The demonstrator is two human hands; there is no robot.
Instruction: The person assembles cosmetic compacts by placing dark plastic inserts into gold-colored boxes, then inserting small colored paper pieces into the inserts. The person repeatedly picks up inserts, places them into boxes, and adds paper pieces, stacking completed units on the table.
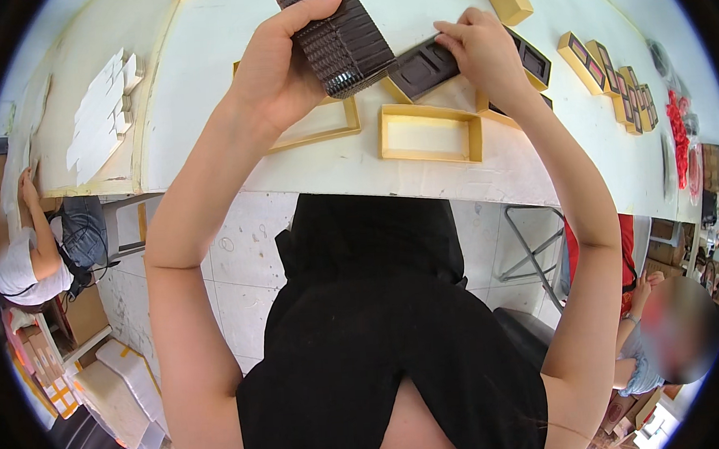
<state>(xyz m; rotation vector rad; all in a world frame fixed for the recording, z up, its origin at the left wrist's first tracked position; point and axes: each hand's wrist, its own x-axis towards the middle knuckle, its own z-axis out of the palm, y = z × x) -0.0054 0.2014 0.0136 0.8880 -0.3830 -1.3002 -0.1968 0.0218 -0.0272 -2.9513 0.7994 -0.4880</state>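
My left hand (274, 66) is closed around a thick stack of nested black plastic trays (340, 40), its thumb lying across the top. My right hand (485, 55) pinches the far edge of a single black plastic tray (423, 70) with moulded recesses. That tray is tilted over a gold box, mostly hidden beneath it. In front, near the table edge, stands a gold open box (431, 157) with a pale inside. Another gold box (352, 117) lies partly behind my left wrist. Beside my right wrist, black trays sit in gold boxes (533, 59).
A row of gold boxes with black and pink contents (603, 65) runs along the right side of the white table (308, 169). White boxes (106, 116) cover part of the left table. Other people sit at the far left and lower right. A folding stool (532, 252) stands below the table.
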